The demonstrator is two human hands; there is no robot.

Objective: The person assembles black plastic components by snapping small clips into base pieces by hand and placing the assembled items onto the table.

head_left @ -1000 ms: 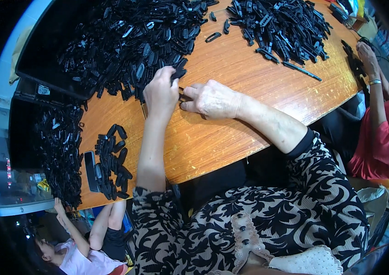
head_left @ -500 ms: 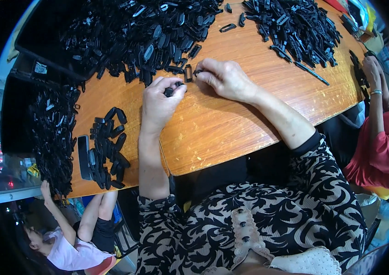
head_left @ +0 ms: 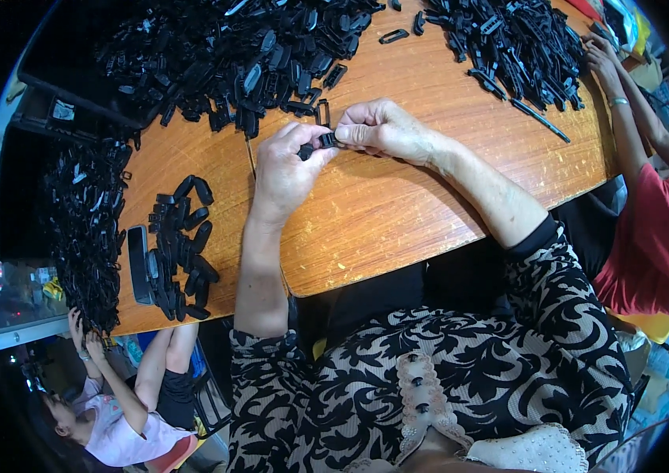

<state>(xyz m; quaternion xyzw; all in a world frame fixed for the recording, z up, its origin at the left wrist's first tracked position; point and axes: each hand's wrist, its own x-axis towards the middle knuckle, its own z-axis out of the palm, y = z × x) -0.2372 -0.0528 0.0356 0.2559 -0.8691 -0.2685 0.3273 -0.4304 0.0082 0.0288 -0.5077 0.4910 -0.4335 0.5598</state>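
Note:
My left hand (head_left: 286,169) is closed on a small black plastic part (head_left: 327,140) above the wooden table (head_left: 397,213). From the other side my right hand (head_left: 388,135) pinches at the same part, thumb and fingertips meeting those of the left. A second dark bit (head_left: 305,151) pokes out between the left fingers; whether it belongs to the same piece is unclear. Just beyond the fingertips lies a black rectangular frame (head_left: 323,112). Fingers cover most of what is held.
Big heaps of black plastic parts lie at the far left (head_left: 240,55), far right (head_left: 516,55) and left edge (head_left: 86,229). Nearer on the left are a smaller group of black pieces (head_left: 185,252) and a flat dark rectangular object (head_left: 141,264). Two co-workers sit at either side.
My hands have come together, with the right fingers now on the part in the left. The right-hand co-worker's hands have moved up to the far heap; the left co-worker now has both hands at the parts.

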